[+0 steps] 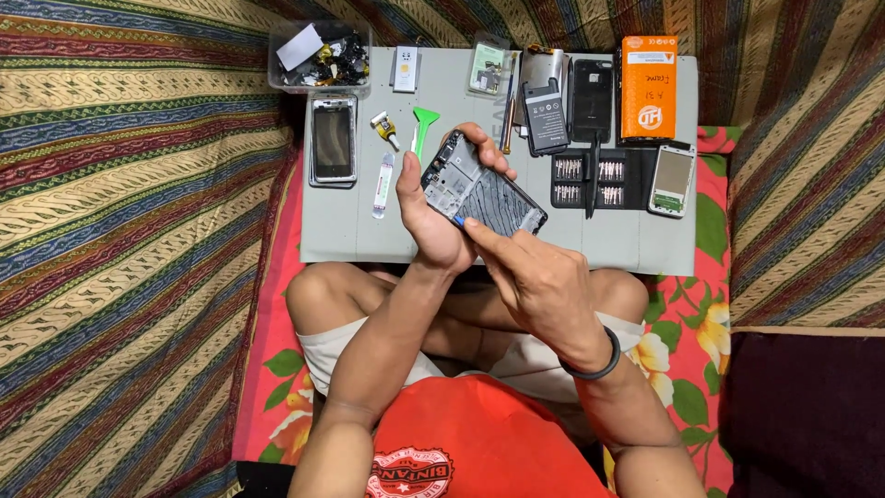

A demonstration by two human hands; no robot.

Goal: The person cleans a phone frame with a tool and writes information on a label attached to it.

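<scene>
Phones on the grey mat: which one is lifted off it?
The opened phone frame, gripped by the left hand; the phone at left and the white one at right lie flat.

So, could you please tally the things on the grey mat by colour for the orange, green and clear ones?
Orange box: 1
Green pry tool: 1
Clear plastic tub: 1
Total: 3

Orange rectangular box at mat's far right; perhaps a phone screen far left.
</scene>
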